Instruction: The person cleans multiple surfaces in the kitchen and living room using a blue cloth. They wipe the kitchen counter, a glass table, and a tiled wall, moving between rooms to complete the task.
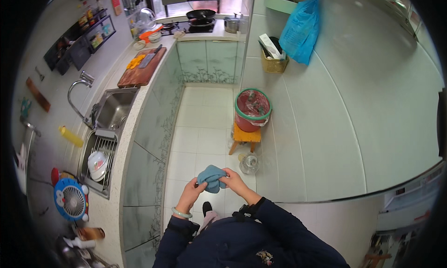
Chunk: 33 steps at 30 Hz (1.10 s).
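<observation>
A folded blue cloth is held up in front of my body, above the tiled floor. My left hand pinches its left edge between thumb and fingers, with a pale bangle at the wrist. On the cloth's right side my right hand grips it, fingertips partly in the fold. To the left, the counter carries a wooden cutting board with orange food pieces and a cleaver. White bowls rest on a metal rack in the near sink basin.
A red bucket with a green rim and plastic liner stands on a wooden stool at right; a glass jar is on the floor beside it. The counter edge runs along my left. Pans sit on the far stove.
</observation>
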Each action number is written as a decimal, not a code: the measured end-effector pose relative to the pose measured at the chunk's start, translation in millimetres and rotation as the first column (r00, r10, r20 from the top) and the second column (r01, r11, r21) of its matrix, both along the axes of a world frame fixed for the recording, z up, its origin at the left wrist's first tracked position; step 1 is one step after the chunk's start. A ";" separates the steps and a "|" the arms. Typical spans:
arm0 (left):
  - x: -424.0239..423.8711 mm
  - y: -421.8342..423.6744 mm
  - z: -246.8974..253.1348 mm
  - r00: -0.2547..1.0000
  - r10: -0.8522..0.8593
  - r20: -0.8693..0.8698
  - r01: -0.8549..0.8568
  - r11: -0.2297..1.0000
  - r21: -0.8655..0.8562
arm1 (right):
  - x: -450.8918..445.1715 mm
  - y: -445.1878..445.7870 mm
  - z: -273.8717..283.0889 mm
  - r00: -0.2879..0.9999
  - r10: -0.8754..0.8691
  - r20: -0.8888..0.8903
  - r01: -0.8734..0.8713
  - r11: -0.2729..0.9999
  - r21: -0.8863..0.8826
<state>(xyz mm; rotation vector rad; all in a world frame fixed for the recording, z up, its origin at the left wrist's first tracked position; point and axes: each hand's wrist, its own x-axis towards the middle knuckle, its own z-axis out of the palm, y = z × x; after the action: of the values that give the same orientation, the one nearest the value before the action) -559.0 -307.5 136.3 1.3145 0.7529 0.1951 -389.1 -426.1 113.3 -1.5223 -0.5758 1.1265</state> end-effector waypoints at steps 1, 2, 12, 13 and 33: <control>2.6 11.3 3.9 0.998 -0.048 -0.031 0.048 0.999 0.015 | -4.2 4.1 3.2 0.999 -0.034 -0.039 0.034 0.999 0.008; 2.7 19.8 4.8 0.996 -0.085 -0.031 0.085 0.996 0.008 | -9.2 8.9 5.9 0.995 -0.063 -0.080 0.064 0.998 0.016; -12.7 88.1 24.6 0.963 -0.239 0.122 0.245 0.969 -0.036 | -47.6 87.0 23.4 0.978 -0.054 -0.202 0.073 0.993 0.090; -15.6 93.3 22.9 0.966 -0.211 0.147 0.218 0.975 -0.032 | -48.6 95.6 29.3 0.982 -0.022 -0.188 0.037 0.996 0.079; 150.7 257.3 23.1 0.914 -0.354 0.198 0.357 0.934 0.019 | 108.5 258.4 21.3 0.980 0.034 0.197 -0.059 0.990 0.125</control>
<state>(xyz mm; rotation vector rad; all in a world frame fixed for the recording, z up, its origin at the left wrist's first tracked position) -408.4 -50.3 159.4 1.3690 0.3352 0.0250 -280.5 -167.8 134.7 -1.5210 -0.8072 0.9607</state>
